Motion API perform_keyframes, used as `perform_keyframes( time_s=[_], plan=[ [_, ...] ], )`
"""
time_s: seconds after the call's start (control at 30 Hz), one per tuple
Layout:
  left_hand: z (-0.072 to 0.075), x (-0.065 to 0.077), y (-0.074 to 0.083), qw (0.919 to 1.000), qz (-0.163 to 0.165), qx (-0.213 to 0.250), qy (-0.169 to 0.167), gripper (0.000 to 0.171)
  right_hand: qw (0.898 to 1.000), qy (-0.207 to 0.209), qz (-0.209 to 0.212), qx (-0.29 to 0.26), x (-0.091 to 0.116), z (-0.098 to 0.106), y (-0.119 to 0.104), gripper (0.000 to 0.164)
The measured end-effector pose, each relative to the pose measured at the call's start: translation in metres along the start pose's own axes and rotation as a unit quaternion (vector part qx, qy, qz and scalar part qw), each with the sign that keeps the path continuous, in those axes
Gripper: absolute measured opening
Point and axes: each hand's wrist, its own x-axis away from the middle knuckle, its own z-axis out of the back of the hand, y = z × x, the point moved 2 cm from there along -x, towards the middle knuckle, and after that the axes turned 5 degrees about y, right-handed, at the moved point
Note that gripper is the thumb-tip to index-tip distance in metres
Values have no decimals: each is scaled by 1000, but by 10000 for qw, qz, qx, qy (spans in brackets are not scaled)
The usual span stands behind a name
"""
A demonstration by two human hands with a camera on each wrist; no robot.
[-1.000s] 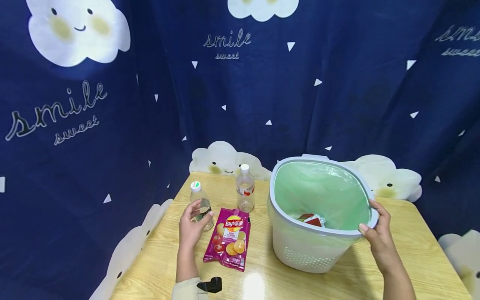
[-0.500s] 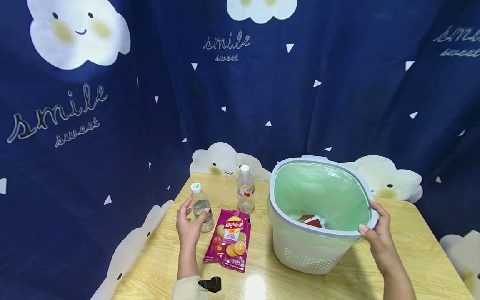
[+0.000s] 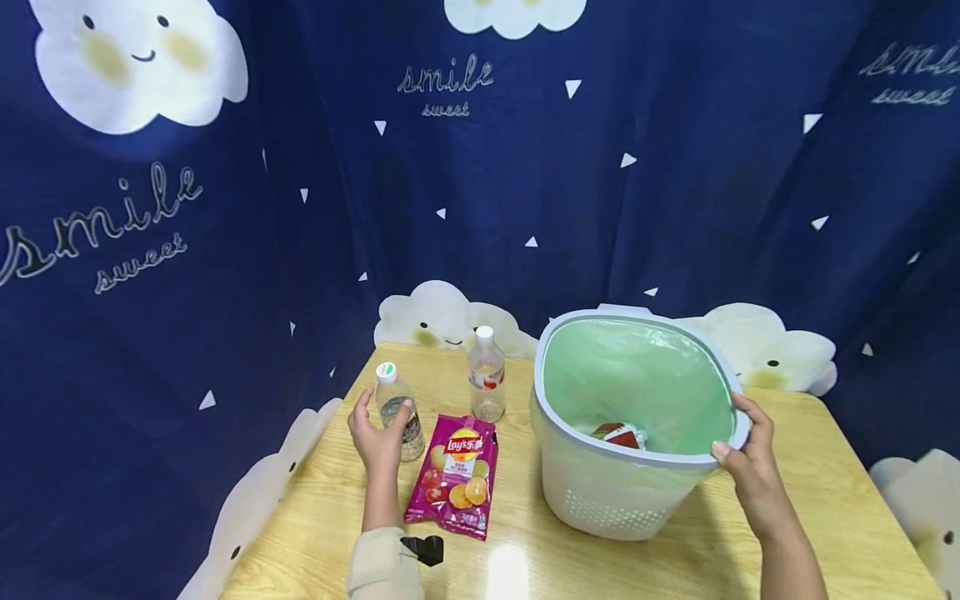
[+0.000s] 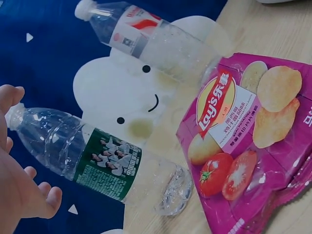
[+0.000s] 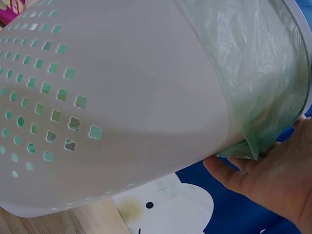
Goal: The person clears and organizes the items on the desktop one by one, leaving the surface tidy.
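Note:
My left hand point(image 3: 377, 442) is beside a clear plastic bottle point(image 3: 393, 408) with a white cap. In the left wrist view, the fingers of this hand point(image 4: 24, 190) are spread near the neck of the green-labelled bottle point(image 4: 109, 163), with a gap showing between hand and bottle. My right hand point(image 3: 757, 475) grips the rim of a pale waste bin point(image 3: 600, 492) lined with a green plastic bag point(image 3: 637, 367). The right wrist view shows this hand point(image 5: 273, 178) under the bin's upper edge, some fingers hidden behind the liner. Red-and-white wrappers point(image 3: 621, 435) lie inside the bin.
A purple Lay's chip bag point(image 3: 455, 475) lies flat on the wooden table point(image 3: 570, 575), right of the near bottle. Behind it stands a second clear bottle point(image 3: 487, 379) with a red-and-white label. A dark blue cloud-print curtain point(image 3: 480, 183) hangs behind the table.
My left hand has drawn slightly back and left from the bottle, its fingers rising and spreading, so more of the bottle shows. The right hand still holds the bin's rim. The head view shifted slightly.

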Motion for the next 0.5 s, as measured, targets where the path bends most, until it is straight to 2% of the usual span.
perform_keyframes(
  time_s=[0.3,0.5],
  plan=[
    [-10,-7,-7,9988,396,225,203,71,9999,-24,-163,11,-1,1,0,65],
    [-16,-11,-13,9982,414,218,376,71,9999,-67,-126,1,0,0,0,66]
  ],
)
